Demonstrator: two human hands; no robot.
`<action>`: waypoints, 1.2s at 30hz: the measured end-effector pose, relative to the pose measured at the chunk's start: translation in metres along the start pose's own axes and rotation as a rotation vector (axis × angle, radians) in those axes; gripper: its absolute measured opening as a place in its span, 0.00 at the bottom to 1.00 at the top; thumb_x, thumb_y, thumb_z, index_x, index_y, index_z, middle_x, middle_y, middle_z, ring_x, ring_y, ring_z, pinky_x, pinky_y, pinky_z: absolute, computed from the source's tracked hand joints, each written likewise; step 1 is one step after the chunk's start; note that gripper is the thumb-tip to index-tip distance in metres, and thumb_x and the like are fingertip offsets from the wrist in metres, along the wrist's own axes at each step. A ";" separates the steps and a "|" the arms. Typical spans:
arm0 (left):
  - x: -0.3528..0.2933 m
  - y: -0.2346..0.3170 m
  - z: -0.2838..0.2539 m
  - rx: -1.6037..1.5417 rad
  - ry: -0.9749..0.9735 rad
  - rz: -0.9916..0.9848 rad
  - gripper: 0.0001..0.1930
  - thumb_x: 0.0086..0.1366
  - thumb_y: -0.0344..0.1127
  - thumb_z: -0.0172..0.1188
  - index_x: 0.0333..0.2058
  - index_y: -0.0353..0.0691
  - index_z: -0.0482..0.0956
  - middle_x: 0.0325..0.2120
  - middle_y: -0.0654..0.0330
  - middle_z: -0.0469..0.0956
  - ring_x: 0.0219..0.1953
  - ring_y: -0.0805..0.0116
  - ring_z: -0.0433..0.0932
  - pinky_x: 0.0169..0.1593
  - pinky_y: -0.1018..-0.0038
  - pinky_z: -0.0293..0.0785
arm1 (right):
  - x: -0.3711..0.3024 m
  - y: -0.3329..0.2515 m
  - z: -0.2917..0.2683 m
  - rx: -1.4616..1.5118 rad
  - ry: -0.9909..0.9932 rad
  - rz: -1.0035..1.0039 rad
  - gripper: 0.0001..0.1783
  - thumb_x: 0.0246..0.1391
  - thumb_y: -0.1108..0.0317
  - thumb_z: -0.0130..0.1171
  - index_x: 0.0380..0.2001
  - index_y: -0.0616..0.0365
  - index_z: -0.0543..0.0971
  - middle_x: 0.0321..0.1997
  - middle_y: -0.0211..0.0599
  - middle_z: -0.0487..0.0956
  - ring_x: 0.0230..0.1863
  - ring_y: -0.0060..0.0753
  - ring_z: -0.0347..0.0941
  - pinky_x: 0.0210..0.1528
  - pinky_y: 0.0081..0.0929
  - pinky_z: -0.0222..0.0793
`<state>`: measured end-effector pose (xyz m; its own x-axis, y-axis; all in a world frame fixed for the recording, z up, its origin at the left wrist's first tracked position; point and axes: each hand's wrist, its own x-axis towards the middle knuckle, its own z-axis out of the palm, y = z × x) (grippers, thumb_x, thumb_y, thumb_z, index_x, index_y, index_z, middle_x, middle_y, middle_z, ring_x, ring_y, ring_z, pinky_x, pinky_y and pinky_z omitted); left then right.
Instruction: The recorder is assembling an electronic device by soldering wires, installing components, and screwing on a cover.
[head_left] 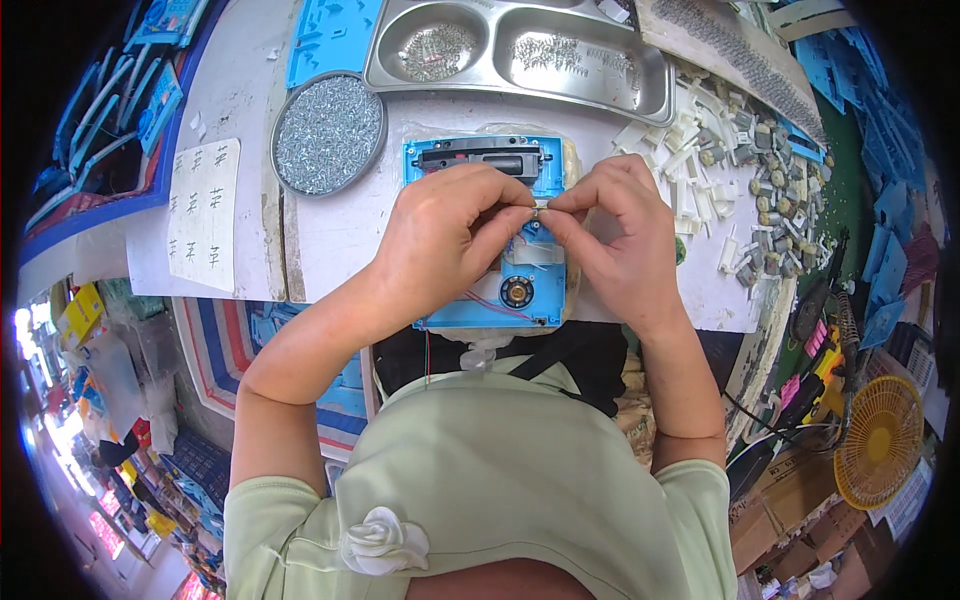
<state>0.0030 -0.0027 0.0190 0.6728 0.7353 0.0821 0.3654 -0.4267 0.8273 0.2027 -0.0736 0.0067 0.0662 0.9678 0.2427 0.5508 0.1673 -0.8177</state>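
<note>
A: On your desk (345, 245), where is the casing (515, 268)?

B: At the near edge, long axis toward you. Your left hand (440, 225) and right hand (630, 245) are equally near, over its right half, each grip pinched on a tiny part (540, 205), kind unclear.

1. The left forearm (325, 345) is slanting inward from below and left of the blue casing (455, 316), its elbow bending outward.
2. The left hand (450, 225) is arching over the casing's left half, thumb and fingertips pinching together near its middle.
3. The right forearm (680, 375) is standing steeper, below and right of the casing.
4. The right hand (628, 240) is curling in over the casing's right edge, its pinching tips almost meeting the left's.
</note>
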 end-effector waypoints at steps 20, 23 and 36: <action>0.008 -0.005 0.007 0.377 0.168 0.430 0.11 0.48 0.27 0.73 0.32 0.42 0.84 0.32 0.62 0.79 0.35 0.61 0.75 0.42 0.65 0.66 | -0.215 0.041 -0.199 0.534 1.265 0.513 0.14 0.69 0.62 0.59 0.51 0.57 0.73 0.34 0.32 0.76 0.29 0.25 0.65 0.36 0.27 0.67; 0.008 -0.006 0.011 0.388 0.159 0.402 0.12 0.46 0.29 0.74 0.31 0.43 0.85 0.37 0.62 0.77 0.40 0.60 0.73 0.45 0.63 0.64 | -0.239 0.079 -0.243 0.462 1.360 0.469 0.18 0.70 0.57 0.58 0.54 0.58 0.73 0.31 0.32 0.73 0.28 0.26 0.62 0.34 0.29 0.65; 0.009 -0.008 0.009 0.371 0.105 0.320 0.10 0.46 0.30 0.74 0.30 0.44 0.85 0.39 0.61 0.74 0.40 0.60 0.69 0.46 0.63 0.61 | -0.253 0.011 -0.188 0.153 1.219 0.206 0.13 0.65 0.65 0.58 0.47 0.61 0.73 0.39 0.43 0.79 0.31 0.22 0.70 0.27 0.16 0.61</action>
<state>0.0116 0.0023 0.0083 0.7269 0.5780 0.3708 0.3685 -0.7839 0.4996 0.3481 -0.3516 0.0349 0.9131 0.1875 0.3620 0.3416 0.1328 -0.9304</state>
